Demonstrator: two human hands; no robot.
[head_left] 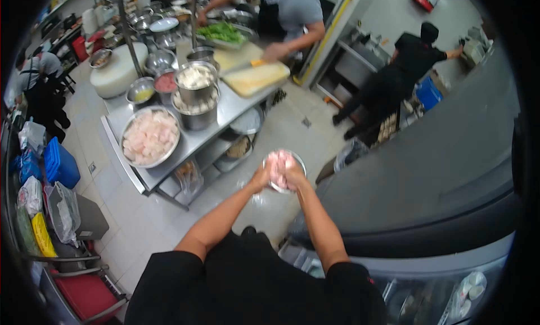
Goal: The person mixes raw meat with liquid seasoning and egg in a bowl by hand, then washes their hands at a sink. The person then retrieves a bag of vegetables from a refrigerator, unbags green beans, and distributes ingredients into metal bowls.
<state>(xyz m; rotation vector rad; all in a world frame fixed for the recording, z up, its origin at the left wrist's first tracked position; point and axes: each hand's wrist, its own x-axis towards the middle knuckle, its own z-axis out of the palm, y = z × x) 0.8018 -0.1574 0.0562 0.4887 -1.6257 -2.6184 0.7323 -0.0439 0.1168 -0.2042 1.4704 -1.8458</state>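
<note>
One laden steel table point(229, 104), tiled floor point(112, 195), left hand point(260, 179) with fingers gripping bowl point(302, 163), right hand point(293, 177) on meat point(278, 161), fingers unclear

1. Worktop point(194, 138): shiny steel, its front edge partly bare.
2. Near corner: a wide bowl point(147, 165) of pale chunks point(151, 138).
3. Just beside it: a lower pot point(201, 121), bearing an upper pot point(197, 95) of white pieces.
4. Behind the wide bowl: a small bowl point(140, 102), its contents yellow.
5. Farther along: a pale yellow board point(256, 84), lying flat.
6. Below: a shelf point(211, 152), its load partly hidden.
</note>
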